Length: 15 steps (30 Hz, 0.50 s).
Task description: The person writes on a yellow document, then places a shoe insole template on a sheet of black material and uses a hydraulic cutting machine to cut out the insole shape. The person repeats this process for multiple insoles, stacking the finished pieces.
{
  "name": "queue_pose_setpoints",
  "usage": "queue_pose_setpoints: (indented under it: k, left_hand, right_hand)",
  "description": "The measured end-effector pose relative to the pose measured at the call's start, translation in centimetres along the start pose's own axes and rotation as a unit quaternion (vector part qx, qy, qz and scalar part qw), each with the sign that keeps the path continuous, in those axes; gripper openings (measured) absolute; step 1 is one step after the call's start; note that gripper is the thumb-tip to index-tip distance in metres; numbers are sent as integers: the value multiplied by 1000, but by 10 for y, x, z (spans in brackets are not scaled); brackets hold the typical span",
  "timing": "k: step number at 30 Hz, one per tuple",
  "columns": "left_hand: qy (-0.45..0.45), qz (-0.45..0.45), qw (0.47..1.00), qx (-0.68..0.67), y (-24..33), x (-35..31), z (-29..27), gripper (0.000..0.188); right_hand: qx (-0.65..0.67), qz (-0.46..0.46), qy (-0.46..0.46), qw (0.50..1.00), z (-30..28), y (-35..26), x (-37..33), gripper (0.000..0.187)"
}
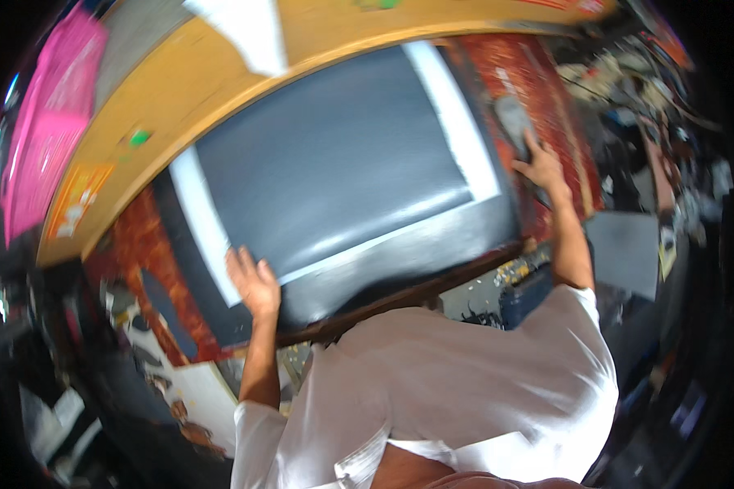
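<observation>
A large dark grey sheet (326, 155), smooth and shiny like leather or vinyl, lies on the worktable. White strips run along it on both sides, a left strip (200, 213) and a right strip (453, 118), with a thinner pale line near its front edge. My left hand (254, 281) rests flat on the lower end of the left strip, fingers stretched out. Beyond the sheet's right edge, my right hand (544, 167) has its thumb and forefinger apart, the fingertips at the near end of a grey, elongated object (512, 116). Blur hides what kind of object that is.
Red, worn tabletop (575, 134) shows on both sides of the sheet. A yellow board (151, 106) borders the far side, with a white piece (249, 37) on it. Pink plastic-wrapped material (53, 130) stands far left. Scattered clutter (636, 106) fills the right.
</observation>
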<state>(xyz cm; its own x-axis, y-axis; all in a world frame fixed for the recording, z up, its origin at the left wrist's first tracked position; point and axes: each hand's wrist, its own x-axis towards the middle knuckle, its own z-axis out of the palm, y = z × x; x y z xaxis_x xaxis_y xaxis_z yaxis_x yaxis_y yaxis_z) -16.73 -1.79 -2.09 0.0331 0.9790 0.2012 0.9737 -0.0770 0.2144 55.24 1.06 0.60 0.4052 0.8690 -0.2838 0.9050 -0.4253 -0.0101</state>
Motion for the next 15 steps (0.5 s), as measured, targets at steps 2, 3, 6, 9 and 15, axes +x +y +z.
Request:
queue_pose_setpoints:
  k: [2, 3, 6, 9, 15]
  left_hand:
    - [2, -20, 1000, -5, 2, -7, 7, 59]
    - [12, -18, 1000, -1, 2, -8, 9, 61]
    - [-10, -35, 999, 22, 1, -5, 10, 63]
    - [-28, -38, 999, 25, 1, -4, 8, 68]
    - [-22, -48, 999, -14, 6, -4, 5, 69]
  right_hand:
    - [8, -50, 29, 998, 10, 18, 12, 98]
    - [14, -52, 29, 998, 13, 21, 19, 99]
    - [20, -36, -10, 999, 0, 17, 31, 103]
    - [123, -24, -33, 992, -29, -24, 14, 96]
    - [286, -140, -67, 946, -86, -238, -92, 96]
